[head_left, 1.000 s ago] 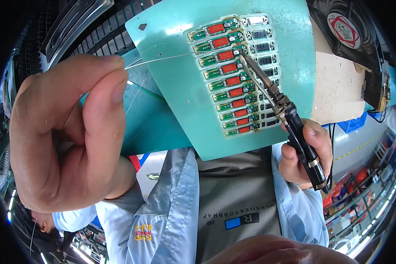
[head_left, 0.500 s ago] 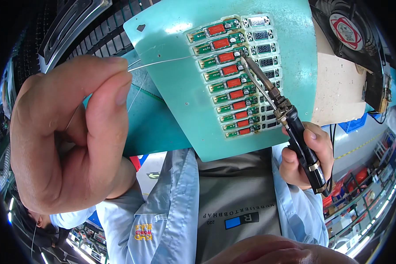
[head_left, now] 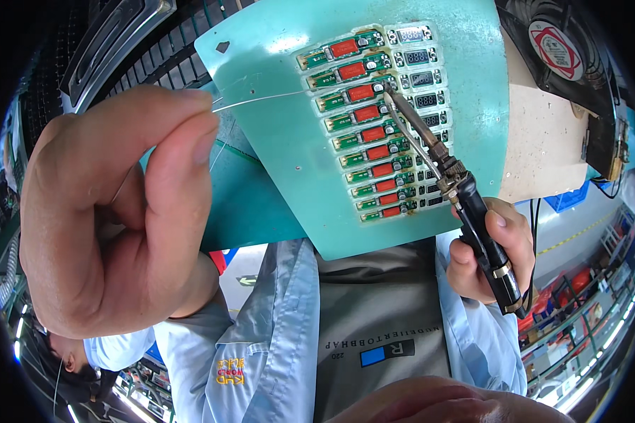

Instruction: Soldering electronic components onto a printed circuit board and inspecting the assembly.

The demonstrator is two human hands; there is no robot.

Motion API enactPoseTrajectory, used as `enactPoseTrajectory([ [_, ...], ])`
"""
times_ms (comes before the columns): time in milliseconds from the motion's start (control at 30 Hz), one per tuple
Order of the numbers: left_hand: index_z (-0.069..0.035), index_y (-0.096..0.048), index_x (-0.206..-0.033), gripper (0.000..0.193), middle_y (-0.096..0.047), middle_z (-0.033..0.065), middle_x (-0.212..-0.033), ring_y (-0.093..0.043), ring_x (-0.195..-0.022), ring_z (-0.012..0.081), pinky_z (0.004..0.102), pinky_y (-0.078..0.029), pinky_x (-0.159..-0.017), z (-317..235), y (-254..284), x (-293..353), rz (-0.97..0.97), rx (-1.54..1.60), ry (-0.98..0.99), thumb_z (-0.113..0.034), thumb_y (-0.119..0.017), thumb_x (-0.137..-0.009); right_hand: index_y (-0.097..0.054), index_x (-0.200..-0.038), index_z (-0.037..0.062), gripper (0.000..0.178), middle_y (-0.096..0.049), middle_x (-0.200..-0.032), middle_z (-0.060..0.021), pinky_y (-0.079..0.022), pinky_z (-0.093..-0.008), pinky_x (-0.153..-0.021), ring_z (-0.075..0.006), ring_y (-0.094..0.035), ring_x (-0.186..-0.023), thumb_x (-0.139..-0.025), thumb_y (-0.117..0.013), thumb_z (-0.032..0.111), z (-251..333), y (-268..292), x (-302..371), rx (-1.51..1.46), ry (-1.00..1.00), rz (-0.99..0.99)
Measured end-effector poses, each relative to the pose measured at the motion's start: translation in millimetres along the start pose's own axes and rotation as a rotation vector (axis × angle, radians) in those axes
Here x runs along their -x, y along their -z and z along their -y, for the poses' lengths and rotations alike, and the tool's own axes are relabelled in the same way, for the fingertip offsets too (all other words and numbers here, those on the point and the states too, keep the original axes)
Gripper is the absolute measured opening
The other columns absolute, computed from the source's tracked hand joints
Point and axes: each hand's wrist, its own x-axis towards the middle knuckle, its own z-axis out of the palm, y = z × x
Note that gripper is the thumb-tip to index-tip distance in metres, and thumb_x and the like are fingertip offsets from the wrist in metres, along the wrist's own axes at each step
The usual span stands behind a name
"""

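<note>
Between the thumb and forefinger of my left hand [head_left: 120, 211] is a thin strand of solder wire [head_left: 261, 100], which runs rightward over the panel toward the boards. My right hand [head_left: 497, 247] grips a black soldering iron [head_left: 488, 247] with a thin metal tube beside its barrel. The iron's tip is at the right end of the third green circuit board [head_left: 331, 103] from the top; whether it touches is too small to tell. Several such boards, each with a red block, sit in cutouts of a teal panel [head_left: 289, 183]. Small dark display modules [head_left: 426, 101] line up to their right.
A black fan [head_left: 554, 49] with a round label stands at the upper right, by a beige board [head_left: 543, 141]. Black slatted racking [head_left: 166, 63] is at the upper left. A cable [head_left: 533, 233] hangs by my right hand. Another person [head_left: 70, 356] is at the lower left.
My left hand has shifted slightly right with the solder wire. The teal panel has slid a touch left, and the soldering iron has moved a little with it.
</note>
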Motion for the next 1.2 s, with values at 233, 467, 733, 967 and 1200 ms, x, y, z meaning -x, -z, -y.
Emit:
enactPoseTrajectory([
  [233, 0.013, -0.069, -0.096, 0.012, -0.071, 0.0171, -0.084, -0.058, -0.066, 0.0091, 0.0151, -0.038, -0.059, -9.0, -5.8, 2.2, -0.121, 0.011, 0.145, 0.013, -0.069, -0.084, -0.062, -0.12, -0.0053, 0.05, -0.069, -0.093, -0.0189, -0.057, -0.0343, -0.066, -0.0281, -0.072, -0.079, -0.079, -0.088, 0.005, 0.5, 0.2, -0.9, -0.019, 0.001, 0.002],
  [467, 0.013, -0.069, -0.095, 0.012, -0.071, 0.0175, -0.084, -0.06, -0.068, 0.0107, 0.0158, -0.041, -0.061, -8.4, -6.7, 6.5, -0.151, -0.016, 0.138, 0.014, -0.069, -0.083, -0.057, -0.13, -0.0043, 0.059, -0.068, -0.1, -0.021, -0.057, -0.0358, -0.068, -0.0292, -0.071, -0.082, -0.08, -0.087, 0.006, -4.2, 3.7, 18.8, -0.169, -0.03, -0.062],
  [733, 0.013, -0.068, -0.093, 0.012, -0.071, 0.0178, -0.083, -0.061, -0.069, 0.0129, 0.0171, -0.043, -0.064, -15.3, -5.4, 9.3, -0.15, -0.052, 0.117, 0.013, -0.07, -0.081, -0.059, -0.126, -0.0046, 0.053, -0.068, -0.097, -0.0201, -0.055, -0.0335, -0.066, -0.0271, -0.071, -0.078, -0.082, -0.086, 0.005, -3.7, 1.3, 16.7, -0.137, 0.046, -0.1],
  [967, 0.012, -0.069, -0.093, 0.011, -0.07, 0.0152, -0.081, -0.055, -0.063, 0.0072, 0.0152, -0.036, -0.057, -15.8, -4.8, 11.3, -0.058, -0.01, 0.045, 0.014, -0.071, -0.082, -0.06, -0.122, -0.006, 0.049, -0.069, -0.095, -0.0211, -0.056, -0.0335, -0.064, -0.0271, -0.072, -0.077, -0.082, -0.086, 0.004, -1.0, 2.4, 22.1, -0.108, 0.016, -0.075],
  [1200, 0.012, -0.07, -0.093, 0.011, -0.071, 0.0135, -0.081, -0.056, -0.064, 0.0061, 0.0142, -0.036, -0.057, -15.4, -9.1, 12.8, -0.074, -0.016, 0.048, 0.015, -0.071, -0.082, -0.061, -0.121, -0.0055, 0.049, -0.069, -0.095, -0.0209, -0.057, -0.0333, -0.066, -0.0276, -0.072, -0.079, -0.08, -0.087, 0.003, -1.1, 0.6, 19.8, -0.069, -0.009, -0.039],
])
